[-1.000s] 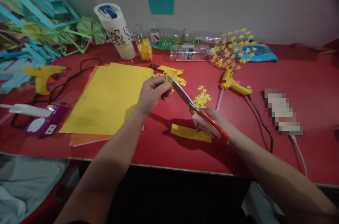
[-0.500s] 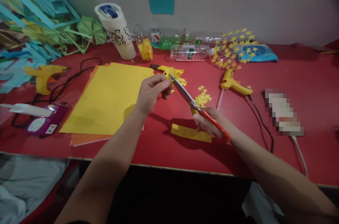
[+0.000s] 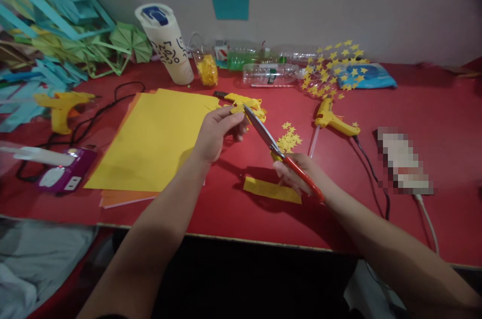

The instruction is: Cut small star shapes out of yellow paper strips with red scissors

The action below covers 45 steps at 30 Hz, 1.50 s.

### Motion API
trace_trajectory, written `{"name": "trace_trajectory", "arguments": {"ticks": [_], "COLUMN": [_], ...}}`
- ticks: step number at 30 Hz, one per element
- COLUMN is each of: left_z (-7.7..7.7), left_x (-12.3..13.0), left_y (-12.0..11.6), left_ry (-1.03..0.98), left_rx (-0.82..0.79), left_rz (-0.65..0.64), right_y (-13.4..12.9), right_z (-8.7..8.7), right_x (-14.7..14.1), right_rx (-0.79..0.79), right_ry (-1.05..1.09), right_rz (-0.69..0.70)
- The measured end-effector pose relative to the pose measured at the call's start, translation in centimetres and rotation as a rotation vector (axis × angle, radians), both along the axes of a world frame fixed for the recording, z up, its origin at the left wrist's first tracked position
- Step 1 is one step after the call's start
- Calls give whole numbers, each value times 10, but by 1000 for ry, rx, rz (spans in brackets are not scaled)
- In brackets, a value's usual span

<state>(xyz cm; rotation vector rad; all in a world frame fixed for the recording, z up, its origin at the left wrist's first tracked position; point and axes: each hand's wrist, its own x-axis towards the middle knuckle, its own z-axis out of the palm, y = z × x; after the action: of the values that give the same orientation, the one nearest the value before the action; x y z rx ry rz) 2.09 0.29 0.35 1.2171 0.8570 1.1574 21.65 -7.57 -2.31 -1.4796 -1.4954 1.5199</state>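
Between its thumb and fingers, my left hand (image 3: 220,129) pinches a small piece of yellow paper (image 3: 237,108). My right hand (image 3: 297,171) is wrapped round the red handles of the scissors (image 3: 269,138), whose blade tips touch the paper piece. The blades look almost closed. Under the right hand lies a yellow paper strip (image 3: 269,191) on the red table. A pile of small yellow stars (image 3: 289,139) sits just beyond that hand. Yellow scraps (image 3: 259,107) and a yellow cutter (image 3: 228,96) are behind the left hand.
Yellow sheets (image 3: 150,143) lie at the left, beside a purple power socket (image 3: 66,178) and a glue gun (image 3: 62,108). Another glue gun (image 3: 333,120) and a blurred-out device (image 3: 404,161) lie right. A white tumbler (image 3: 167,45) and plastic bottles (image 3: 271,74) stand or lie behind.
The scissor blades have drawn slightly closer together, and the paper piece has tilted a little in my left hand. Both hands remain nearly in place.
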Motion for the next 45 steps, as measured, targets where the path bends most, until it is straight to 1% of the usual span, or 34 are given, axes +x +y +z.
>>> {"name": "trace_trajectory", "arguments": {"ticks": [2,8,14,17,20,26,30,35,41,45], "left_z": [0,0,-2,-2,-2,-5,-5,-3,-2,-2], "left_x": [1,-1,-3,-3,-3,-4,-6,-7,-9,-10], "left_y": [-1,1,2,2,2,2,3,4,5,5], "left_ry": [-3,-50,-11,22,23,10,31,43,31,21], "left_rx": [-1,22,71,79,89,106,105,109,113,112], "left_rz": [-2,86,113,125,115,80,73,66,44,43], "right_y": [0,0,0,-1,0,2,1,2,4,4], "right_z": [-1,2,2,4,7,6,10,11,7,13], "right_x": [0,0,3,4,5,7,7,6,8,7], "right_rx": [3,-12,-2,12,30,57,56,-6,46,41], "right_ry": [0,-33,-42,-44,-61,-58,-69,-52,-71,-60], "right_rz": [3,25,66,82,111,156,143,122,127,130]}}
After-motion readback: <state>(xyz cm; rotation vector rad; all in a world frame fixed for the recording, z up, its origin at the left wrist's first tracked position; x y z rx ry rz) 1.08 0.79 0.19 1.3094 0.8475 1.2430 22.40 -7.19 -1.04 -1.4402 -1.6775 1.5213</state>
